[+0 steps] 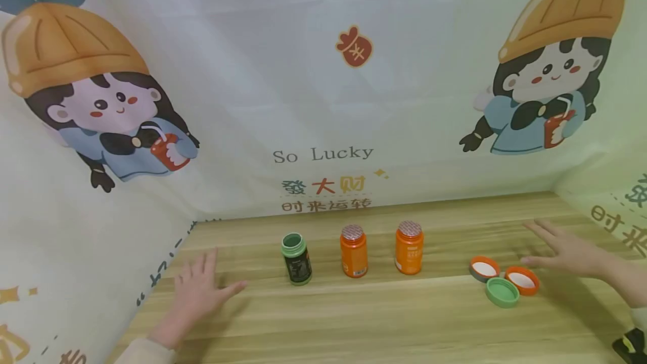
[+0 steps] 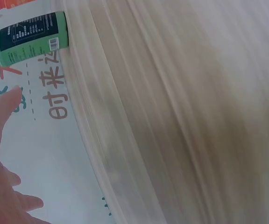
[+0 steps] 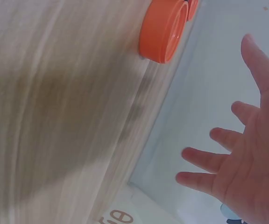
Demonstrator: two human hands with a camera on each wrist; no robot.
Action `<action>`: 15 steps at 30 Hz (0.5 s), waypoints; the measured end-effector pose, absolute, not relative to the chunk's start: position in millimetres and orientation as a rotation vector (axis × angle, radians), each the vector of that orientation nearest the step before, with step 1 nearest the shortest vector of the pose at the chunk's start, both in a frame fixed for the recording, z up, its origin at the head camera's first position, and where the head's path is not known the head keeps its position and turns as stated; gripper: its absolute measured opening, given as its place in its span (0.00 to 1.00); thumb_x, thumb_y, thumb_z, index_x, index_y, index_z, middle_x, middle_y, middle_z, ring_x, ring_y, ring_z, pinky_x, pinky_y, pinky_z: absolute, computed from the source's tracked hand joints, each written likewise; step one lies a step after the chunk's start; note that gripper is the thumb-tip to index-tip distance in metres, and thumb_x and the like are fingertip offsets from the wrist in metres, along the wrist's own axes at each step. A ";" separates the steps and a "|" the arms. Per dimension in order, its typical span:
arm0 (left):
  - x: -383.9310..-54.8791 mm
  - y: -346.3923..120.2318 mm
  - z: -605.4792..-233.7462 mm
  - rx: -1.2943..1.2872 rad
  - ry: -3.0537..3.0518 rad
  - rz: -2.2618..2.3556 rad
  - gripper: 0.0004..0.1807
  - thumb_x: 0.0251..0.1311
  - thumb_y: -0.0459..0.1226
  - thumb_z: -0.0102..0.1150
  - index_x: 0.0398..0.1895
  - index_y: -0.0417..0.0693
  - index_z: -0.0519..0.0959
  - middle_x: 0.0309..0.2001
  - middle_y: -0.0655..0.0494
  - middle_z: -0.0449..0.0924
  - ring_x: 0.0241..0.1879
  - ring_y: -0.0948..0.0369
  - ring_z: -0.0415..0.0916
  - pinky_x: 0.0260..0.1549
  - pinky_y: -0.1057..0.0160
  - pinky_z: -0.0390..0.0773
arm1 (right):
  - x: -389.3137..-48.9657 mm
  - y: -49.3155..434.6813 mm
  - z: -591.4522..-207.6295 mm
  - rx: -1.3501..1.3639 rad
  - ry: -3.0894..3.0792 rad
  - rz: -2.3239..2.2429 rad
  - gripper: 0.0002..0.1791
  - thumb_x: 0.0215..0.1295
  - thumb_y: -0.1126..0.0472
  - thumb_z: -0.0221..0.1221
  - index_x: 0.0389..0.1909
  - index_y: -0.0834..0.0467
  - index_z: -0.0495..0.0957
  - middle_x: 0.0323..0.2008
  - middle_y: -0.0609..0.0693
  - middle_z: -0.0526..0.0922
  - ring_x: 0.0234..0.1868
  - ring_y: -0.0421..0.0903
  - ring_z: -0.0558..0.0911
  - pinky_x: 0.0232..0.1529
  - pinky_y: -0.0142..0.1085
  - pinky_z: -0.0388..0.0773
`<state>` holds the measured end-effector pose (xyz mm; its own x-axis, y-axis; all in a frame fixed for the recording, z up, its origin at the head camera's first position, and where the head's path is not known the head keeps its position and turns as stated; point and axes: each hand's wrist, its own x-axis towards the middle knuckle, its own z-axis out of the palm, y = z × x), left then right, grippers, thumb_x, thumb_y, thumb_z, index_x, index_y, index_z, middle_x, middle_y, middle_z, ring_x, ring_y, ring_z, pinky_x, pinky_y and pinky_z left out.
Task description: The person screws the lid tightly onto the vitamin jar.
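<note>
Three uncapped bottles stand upright in a row on the wooden surface. The leftmost is a green bottle (image 1: pixel 297 263) with a dark label and an open mouth. Beside it come an orange bottle (image 1: pixel 354 254) and another orange bottle (image 1: pixel 409 250), both with silvery seals over their mouths. To the right lie an orange cap (image 1: pixel 525 282), a grey-and-orange cap (image 1: pixel 482 270) and a green cap (image 1: pixel 502 294), insides up. My left hand (image 1: pixel 199 285) is spread left of the green bottle, touching none of the bottles. My right hand (image 1: pixel 566 249), fingers extended, hovers just right of the caps and holds nothing.
A pale printed cloth (image 1: pixel 242 100) rises behind and at both sides of the wood-grain tabletop (image 1: pixel 354 319). A black object (image 1: pixel 632 347) with a yellow mark shows by the right sleeve at the lower right corner.
</note>
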<state>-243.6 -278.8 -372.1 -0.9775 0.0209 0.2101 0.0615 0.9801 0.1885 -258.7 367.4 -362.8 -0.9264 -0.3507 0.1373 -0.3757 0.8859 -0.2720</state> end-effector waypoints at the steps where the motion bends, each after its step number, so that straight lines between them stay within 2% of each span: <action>1: -243.6 -277.7 -372.5 -0.066 -2.916 -0.282 0.57 0.50 0.64 0.54 0.67 0.32 0.45 0.64 0.23 0.46 0.59 0.23 0.41 0.53 0.28 0.44 | -258.1 368.1 -364.2 0.576 -2.980 0.476 0.45 0.58 0.48 0.59 0.63 0.74 0.51 0.59 0.80 0.52 0.51 0.81 0.61 0.39 0.65 0.66; 9: -244.6 -267.2 -374.6 -0.167 -2.833 -0.305 0.52 0.50 0.59 0.59 0.65 0.31 0.50 0.61 0.25 0.55 0.55 0.28 0.57 0.51 0.33 0.59 | -255.7 371.1 -374.9 0.636 -3.012 0.549 0.42 0.56 0.51 0.61 0.62 0.72 0.54 0.57 0.77 0.57 0.51 0.78 0.64 0.40 0.63 0.67; 13: -245.4 -259.6 -371.4 -0.175 -2.867 -0.546 0.51 0.52 0.52 0.61 0.67 0.30 0.46 0.64 0.25 0.50 0.60 0.31 0.51 0.56 0.36 0.54 | -257.5 366.8 -375.8 0.688 -2.994 0.552 0.40 0.54 0.51 0.63 0.59 0.72 0.59 0.55 0.76 0.62 0.52 0.75 0.66 0.41 0.61 0.68; 15: -245.4 -253.8 -368.5 -0.154 -2.892 -0.689 0.51 0.53 0.48 0.61 0.67 0.30 0.43 0.66 0.27 0.45 0.63 0.33 0.47 0.59 0.38 0.50 | -259.4 363.4 -376.1 0.737 -2.975 0.536 0.37 0.54 0.51 0.63 0.57 0.71 0.64 0.53 0.72 0.68 0.50 0.70 0.70 0.42 0.55 0.71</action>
